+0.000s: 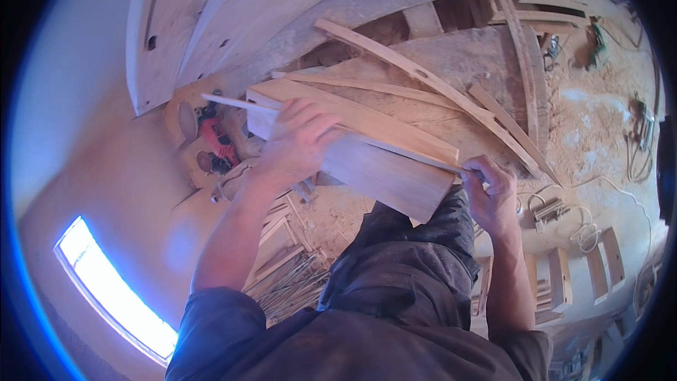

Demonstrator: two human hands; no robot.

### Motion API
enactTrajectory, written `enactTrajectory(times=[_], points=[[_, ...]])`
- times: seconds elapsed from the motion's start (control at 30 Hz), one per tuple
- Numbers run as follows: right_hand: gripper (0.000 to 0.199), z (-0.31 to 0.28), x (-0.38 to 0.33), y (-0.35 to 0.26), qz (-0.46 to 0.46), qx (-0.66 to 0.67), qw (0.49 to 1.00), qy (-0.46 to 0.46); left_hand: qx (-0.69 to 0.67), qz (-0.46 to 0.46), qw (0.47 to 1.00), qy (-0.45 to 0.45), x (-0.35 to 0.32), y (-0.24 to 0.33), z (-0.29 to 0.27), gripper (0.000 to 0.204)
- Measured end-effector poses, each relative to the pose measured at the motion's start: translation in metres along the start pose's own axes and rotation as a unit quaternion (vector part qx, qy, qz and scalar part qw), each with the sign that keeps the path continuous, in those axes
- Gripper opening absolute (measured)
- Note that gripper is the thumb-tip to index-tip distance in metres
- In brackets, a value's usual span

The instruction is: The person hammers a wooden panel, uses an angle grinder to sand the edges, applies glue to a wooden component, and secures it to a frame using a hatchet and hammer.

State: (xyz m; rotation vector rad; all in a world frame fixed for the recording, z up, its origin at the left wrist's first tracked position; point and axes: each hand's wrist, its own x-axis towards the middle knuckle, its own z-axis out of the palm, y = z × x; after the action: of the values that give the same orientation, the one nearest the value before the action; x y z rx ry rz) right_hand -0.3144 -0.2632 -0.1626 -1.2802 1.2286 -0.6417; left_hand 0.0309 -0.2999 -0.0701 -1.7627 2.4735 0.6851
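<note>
A thick, pale wooden board (388, 176) slants across the middle, its right end just above my dark trousers. A thin pale strip (229, 103) runs along it, sticking out past its left end. My left hand (300, 141) wraps over the strip and board near that end, fingers bent across the top. At the opposite end my right hand (489, 187) is closed in a pinch where the strip meets the board's corner. The exact contact of its fingertips is partly hidden. Directly behind lies another wooden piece (381, 116), along the board's far side.
Long curved wooden strips (416, 74) lie on a dusty bench (479, 56) beyond. A red power tool (217, 141) sits at left, near large leaning panels (204, 21). Clamps (549, 210), a white cord (624, 190) and wooden blocks (559, 279) are on the sawdust-strewn floor at right.
</note>
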Motion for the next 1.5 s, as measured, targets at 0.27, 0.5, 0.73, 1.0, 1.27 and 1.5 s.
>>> enactTrajectory(times=[0.27, 0.5, 0.73, 1.0, 1.27, 1.5], points=[[0.011, 0.0, 0.001, -0.002, 0.046, 0.034, 0.998, -0.019, -0.045, -0.014, 0.998, -0.041, -0.003, -0.005, 0.009, 0.019], [0.013, -0.008, 0.012, -0.012, -0.015, -0.069, 0.998, 0.0, -0.084, -0.031, 0.992, -0.085, -0.004, -0.003, 0.003, 0.014], [0.068, 0.037, 0.052, -0.096, -0.091, -0.405, 0.907, 0.075, -0.045, -0.113, 0.991, 0.051, -0.01, 0.011, -0.024, 0.01], [0.067, 0.054, 0.048, -0.161, -0.242, -0.356, 0.89, 0.148, 0.003, -0.057, 0.987, 0.153, -0.018, 0.034, -0.03, 0.012], [0.007, 0.081, 0.052, -0.128, -0.277, -0.31, 0.91, 0.014, -0.022, -0.115, 0.993, 0.004, -0.009, 0.075, -0.041, 0.01], [0.011, 0.081, 0.044, -0.106, -0.255, -0.345, 0.903, 0.007, -0.042, -0.173, 0.969, -0.168, -0.002, 0.086, -0.042, 0.027]])
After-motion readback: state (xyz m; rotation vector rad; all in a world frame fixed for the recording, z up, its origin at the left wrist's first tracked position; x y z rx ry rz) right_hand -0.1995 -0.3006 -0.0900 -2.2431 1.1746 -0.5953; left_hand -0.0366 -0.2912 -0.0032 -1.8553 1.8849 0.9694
